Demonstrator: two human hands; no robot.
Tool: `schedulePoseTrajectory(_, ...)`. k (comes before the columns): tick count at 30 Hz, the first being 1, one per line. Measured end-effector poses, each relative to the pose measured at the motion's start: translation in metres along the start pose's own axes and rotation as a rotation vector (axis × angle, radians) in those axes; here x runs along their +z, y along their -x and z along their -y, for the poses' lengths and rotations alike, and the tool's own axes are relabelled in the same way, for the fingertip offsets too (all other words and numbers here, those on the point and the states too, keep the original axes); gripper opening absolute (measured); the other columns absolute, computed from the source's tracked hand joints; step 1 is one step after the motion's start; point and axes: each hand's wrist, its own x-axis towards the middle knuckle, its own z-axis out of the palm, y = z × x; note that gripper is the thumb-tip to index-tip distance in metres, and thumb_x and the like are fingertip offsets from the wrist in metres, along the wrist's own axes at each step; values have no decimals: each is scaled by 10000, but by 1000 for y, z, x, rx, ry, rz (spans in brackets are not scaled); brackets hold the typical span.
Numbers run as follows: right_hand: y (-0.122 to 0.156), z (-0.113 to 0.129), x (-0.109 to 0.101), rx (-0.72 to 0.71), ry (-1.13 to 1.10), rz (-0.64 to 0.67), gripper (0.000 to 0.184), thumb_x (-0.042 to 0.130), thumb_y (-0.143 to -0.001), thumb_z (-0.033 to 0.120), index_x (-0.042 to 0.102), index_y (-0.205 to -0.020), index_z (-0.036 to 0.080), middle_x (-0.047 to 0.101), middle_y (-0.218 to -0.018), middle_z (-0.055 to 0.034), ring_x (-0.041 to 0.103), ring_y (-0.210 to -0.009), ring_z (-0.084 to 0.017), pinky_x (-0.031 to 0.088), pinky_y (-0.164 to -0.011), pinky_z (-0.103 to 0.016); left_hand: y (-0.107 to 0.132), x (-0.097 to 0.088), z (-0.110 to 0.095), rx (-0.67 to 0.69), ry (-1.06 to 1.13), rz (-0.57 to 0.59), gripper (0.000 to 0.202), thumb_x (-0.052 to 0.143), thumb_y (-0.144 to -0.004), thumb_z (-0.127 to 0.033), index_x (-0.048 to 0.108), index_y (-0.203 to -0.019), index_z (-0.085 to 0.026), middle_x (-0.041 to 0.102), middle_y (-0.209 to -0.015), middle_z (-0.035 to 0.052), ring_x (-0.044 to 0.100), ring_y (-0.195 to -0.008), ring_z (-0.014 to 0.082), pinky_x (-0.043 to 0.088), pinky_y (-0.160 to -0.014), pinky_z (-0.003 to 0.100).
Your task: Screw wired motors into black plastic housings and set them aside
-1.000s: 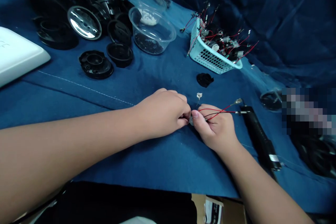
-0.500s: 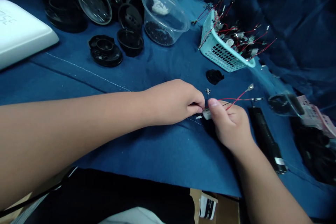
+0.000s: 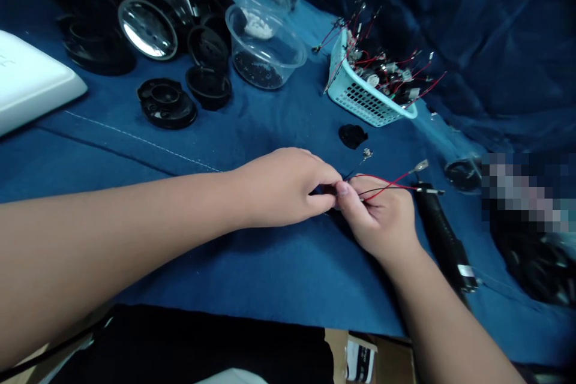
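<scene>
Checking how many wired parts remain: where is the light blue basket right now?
In the head view, the light blue basket sits upper right on the blue cloth, right of the clear plastic bowl and beyond the right hand.

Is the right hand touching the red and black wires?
Touching: the head view shows the red and black wires running across the fingers of the right hand.

Red and black wires (image 3: 382, 187) fan out from the right hand (image 3: 378, 216), a pale aqua lattice-walled basket (image 3: 360, 96) sits beyond that hand, and deep blue cloth (image 3: 270, 270) lies beneath the left hand (image 3: 283, 187), with a dotted white stitch line (image 3: 144, 144) beyond it.
</scene>
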Motion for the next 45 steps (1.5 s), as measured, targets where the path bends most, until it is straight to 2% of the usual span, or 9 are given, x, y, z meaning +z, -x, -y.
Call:
schedulePoseTrajectory(4,3,-2,3,-56,154,-30,470,577,-1037,390,483,-624,187,425,-605,15,401,-549,-107,273,-557,-307,1,0,3,35,-7,38,161,647,-958,-196,784,-1039,-219,783,-991,-15,652,-954,174,443,-899,317)
schedulePoseTrajectory(9,2,-1,7,-99,213,-12,492,535,-1059,410,563,-626,179,481,-619,3,452,-549,-112,310,-569,-301,3,2,4,-20,-74,72,108,730,-943,-304,775,-1029,-256,776,-1035,-14,633,-1003,211,426,-877,345)
schedulePoseTrajectory(14,2,-1,8,-79,187,-36,501,532,-1057,420,484,-614,191,444,-604,18,420,-539,-106,292,-552,-290,2,6,3,-52,-144,82,118,695,-980,-307,763,-1051,-242,776,-1058,-8,633,-987,213,435,-879,362)
schedulePoseTrajectory(19,3,-3,10,-17,108,6,518,539,-1058,459,465,-621,192,459,-609,16,440,-559,-110,290,-558,-284,1,8,5,-57,-137,80,134,695,-977,-295,763,-1083,-249,778,-1035,-18,638,-984,216,454,-898,368)
schedulePoseTrajectory(24,5,-3,14,-14,117,-9,486,499,-1066,404,418,-633,198,440,-623,13,418,-567,-114,283,-568,-296,1,9,7,-38,-134,58,113,698,-974,-279,763,-1051,-227,774,-1003,-1,630,-957,214,465,-898,358)
schedulePoseTrajectory(33,1,0,16,23,90,16,502,497,-1065,401,428,-614,191,467,-583,19,437,-542,-100,286,-554,-281,-1,8,9,-62,-101,70,90,707,-967,-280,769,-1003,-226,756,-915,11,608,-930,206,450,-846,324)
schedulePoseTrajectory(38,1,2,18,-30,130,-26,481,512,-1053,357,394,-616,197,430,-578,28,407,-520,-92,283,-536,-275,0,8,9,-36,-121,67,94,693,-960,-240,738,-880,-217,739,-860,2,584,-884,195,423,-795,312)
schedulePoseTrajectory(42,2,2,20,-54,167,-33,474,504,-1059,347,413,-617,200,438,-583,25,421,-527,-100,295,-543,-280,1,9,11,-25,-122,61,125,676,-959,-227,738,-851,-217,729,-832,2,571,-862,191,411,-781,315)
schedulePoseTrajectory(45,4,1,22,-40,202,-35,482,496,-1059,366,446,-609,200,465,-580,15,443,-538,-112,301,-559,-294,2,12,15,4,-160,13,108,692,-935,-226,766,-856,-219,723,-883,19,570,-906,203,423,-811,329)
